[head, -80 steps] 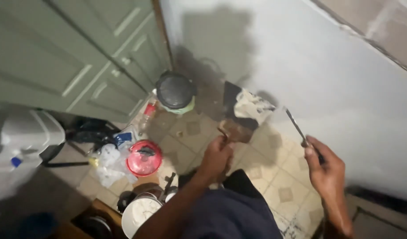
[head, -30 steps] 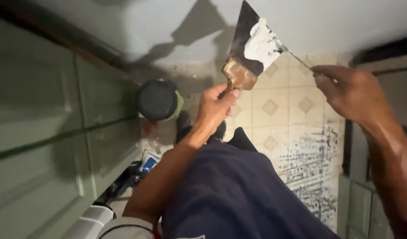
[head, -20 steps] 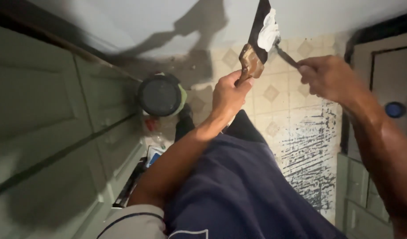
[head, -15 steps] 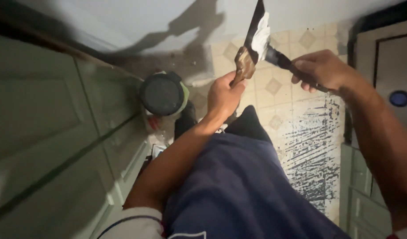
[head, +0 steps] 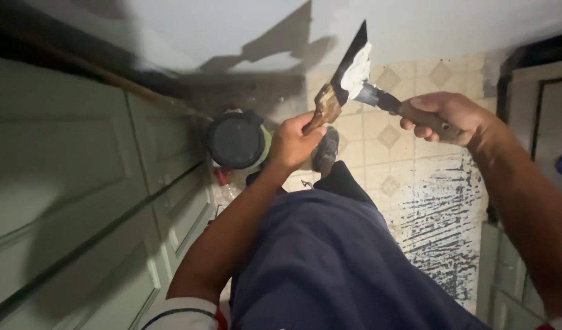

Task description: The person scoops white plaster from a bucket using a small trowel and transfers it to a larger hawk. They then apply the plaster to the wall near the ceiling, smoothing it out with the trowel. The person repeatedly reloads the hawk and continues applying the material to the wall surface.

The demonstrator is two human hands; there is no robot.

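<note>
Two stiff knives: left hand (head: 296, 142) gripping trowel (head: 345, 76) handle, right hand (head: 446, 116) clamping scraper (head: 379, 99), scooping soft putty (head: 358, 72).

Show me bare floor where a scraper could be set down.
Bare tile lies below the right hand, bordered by the wall above and the paint-streaked floor patch below. It is crowded to the left: the bucket and small clutter sit against the green door.

The right hand (head: 443, 116) wraps the putty knife (head: 379, 98) handle, hiding most of it; the knife's blade tip is buried in white filler (head: 357, 72); items below the black bucket (head: 237, 140) are too dim to identify.
</note>
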